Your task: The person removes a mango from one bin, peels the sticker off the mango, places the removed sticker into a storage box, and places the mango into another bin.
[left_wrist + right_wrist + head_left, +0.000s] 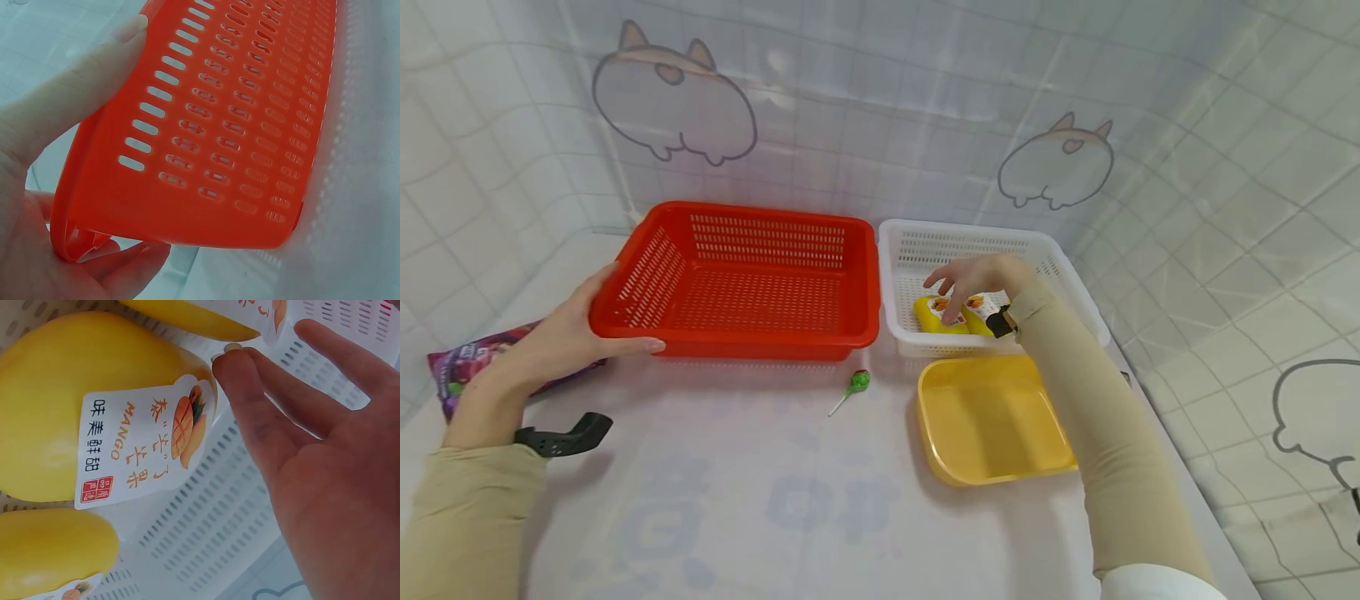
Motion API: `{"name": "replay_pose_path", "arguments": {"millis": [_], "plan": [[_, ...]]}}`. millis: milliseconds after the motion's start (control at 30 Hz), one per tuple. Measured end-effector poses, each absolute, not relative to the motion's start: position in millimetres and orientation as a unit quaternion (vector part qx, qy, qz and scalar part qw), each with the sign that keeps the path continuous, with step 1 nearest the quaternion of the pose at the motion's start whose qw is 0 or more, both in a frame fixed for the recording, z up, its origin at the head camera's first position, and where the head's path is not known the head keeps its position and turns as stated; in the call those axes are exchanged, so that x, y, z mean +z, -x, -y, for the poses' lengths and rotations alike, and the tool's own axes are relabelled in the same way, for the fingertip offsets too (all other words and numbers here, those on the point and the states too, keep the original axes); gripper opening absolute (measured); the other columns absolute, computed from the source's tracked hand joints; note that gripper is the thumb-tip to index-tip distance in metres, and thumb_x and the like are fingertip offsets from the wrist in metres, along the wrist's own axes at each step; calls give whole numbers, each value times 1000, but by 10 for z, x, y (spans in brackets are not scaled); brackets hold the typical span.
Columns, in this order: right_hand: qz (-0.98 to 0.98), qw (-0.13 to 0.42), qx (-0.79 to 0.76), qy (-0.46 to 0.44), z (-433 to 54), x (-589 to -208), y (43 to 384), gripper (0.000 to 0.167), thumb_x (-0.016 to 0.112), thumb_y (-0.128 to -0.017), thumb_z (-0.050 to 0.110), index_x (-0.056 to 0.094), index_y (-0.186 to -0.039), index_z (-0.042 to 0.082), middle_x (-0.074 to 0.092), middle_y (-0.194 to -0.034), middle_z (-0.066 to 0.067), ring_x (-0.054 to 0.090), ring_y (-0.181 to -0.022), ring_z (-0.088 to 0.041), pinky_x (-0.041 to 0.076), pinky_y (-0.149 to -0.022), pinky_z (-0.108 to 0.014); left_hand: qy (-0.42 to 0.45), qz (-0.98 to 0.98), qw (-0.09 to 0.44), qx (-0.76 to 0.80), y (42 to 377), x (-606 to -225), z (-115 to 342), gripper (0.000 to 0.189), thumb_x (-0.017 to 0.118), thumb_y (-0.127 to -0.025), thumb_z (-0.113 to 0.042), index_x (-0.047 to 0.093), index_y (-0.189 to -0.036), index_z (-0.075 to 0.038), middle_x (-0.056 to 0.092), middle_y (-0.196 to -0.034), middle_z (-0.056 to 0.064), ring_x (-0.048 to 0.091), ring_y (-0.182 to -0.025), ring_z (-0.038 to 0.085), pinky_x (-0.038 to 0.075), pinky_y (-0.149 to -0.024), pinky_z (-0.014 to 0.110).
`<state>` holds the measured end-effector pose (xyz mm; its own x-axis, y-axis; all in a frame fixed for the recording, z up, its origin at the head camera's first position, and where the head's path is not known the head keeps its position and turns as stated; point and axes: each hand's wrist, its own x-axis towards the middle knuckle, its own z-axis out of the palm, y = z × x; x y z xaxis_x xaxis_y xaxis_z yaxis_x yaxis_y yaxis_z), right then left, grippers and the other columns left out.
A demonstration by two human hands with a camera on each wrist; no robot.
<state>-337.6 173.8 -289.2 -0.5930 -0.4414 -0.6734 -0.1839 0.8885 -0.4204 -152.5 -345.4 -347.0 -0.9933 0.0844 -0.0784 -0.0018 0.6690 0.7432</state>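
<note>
In the head view, my left hand [553, 342] grips the near left corner of a red plastic basket [760, 343]. The left wrist view shows the thumb over one side of that corner and the other fingers round the rim. My right hand [973, 279] reaches over a white slotted basket [892, 287] and holds nothing. Below its fingers lie yellow mangoes [931, 319] with white labels. Seen from the right wrist, the thumb and a fingertip come together beside the label end of a large mango [50, 369], with other mangoes above and below it.
A yellow tub [992, 417] stands in front of the white basket, partly under the right forearm. A green lollipop [859, 382] lies before the red basket. At the far left, a purple packet [463, 367] lies partly behind the left wrist. A patterned curtain [850, 125] hangs behind the baskets.
</note>
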Motion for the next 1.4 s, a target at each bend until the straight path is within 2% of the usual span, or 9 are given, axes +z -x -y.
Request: {"name": "replay_pose_path", "arguments": {"millis": [300, 500, 800, 900, 967, 1100, 1233, 1400], "plan": [[-875, 440, -128, 156, -1657, -2902, 3378, 89, 80, -83, 22, 30, -156, 26, 29, -159, -13, 41, -136, -33, 31, -117, -56, -34, -908, 44, 415, 1518, -3448, 3423, 110, 78, -86, -38, -1, -161, -33, 32, -153, 8, 37, -125, 23, 46, -80, 19], [-874, 457, -105, 129, -1628, -2945, 3403, 92, 85, -77, 23, 35, -153, 33, 27, -160, -12, 40, -135, -32, 33, -116, -57, -32, -911, 46, 408, 1513, -3450, 3415, 110, 78, -86, -40, -3, -161, -34, 30, -154, 8, 35, -127, 25, 45, -85, 31], [-874, 462, -95, 119, -1600, -2980, 3404, 99, 87, -75, 21, 31, -155, 34, 22, -162, -14, 48, -126, -31, 38, -113, -57, -28, -913, 51, 404, 1510, -3446, 3420, 111, 77, -86, -43, -4, -161, -34, 29, -155, 9, 33, -130, 30, 46, -89, 42], [-878, 453, -98, 123, -1594, -2990, 3409, 98, 86, -76, 21, 30, -155, 32, 25, -161, -13, 51, -122, -30, 38, -112, -56, -30, -913, 48, 404, 1512, -3453, 3423, 110, 78, -86, -41, -2, -161, -34, 30, -154, 9, 34, -129, 28, 46, -88, 38], [-880, 446, -106, 124, -1595, -3000, 3415, 97, 85, -77, 22, 29, -156, 31, 29, -160, -11, 51, -120, -29, 38, -112, -55, -35, -912, 44, 406, 1524, -3457, 3419, 109, 79, -86, -39, 0, -161, -33, 32, -152, 7, 36, -127, 25, 48, -86, 31], [-889, 427, -103, 129, -1599, -3024, 3426, 96, 81, -81, 29, 23, -158, 29, 39, -153, -9, 51, -117, -28, 36, -113, -56, -44, -909, 39, 413, 1535, -3467, 3418, 108, 80, -85, -36, 3, -161, -33, 35, -151, 5, 38, -126, 22, 47, -84, 24], [-897, 414, -97, 121, -1600, -3029, 3421, 96, 80, -81, 36, 22, -158, 34, 45, -147, -7, 51, -118, -27, 35, -111, -61, -42, -910, 40, 411, 1539, -3472, 3420, 109, 79, -85, -37, 2, -161, -34, 34, -152, 6, 37, -126, 24, 46, -85, 27], [-900, 406, -104, 117, -1589, -3026, 3406, 93, 81, -80, 37, 27, -156, 37, 43, -151, -3, 51, -120, -27, 37, -110, -62, -39, -912, 40, 407, 1539, -3467, 3422, 109, 80, -85, -38, 1, -161, -35, 33, -153, 7, 36, -127, 25, 47, -84, 27]]}}
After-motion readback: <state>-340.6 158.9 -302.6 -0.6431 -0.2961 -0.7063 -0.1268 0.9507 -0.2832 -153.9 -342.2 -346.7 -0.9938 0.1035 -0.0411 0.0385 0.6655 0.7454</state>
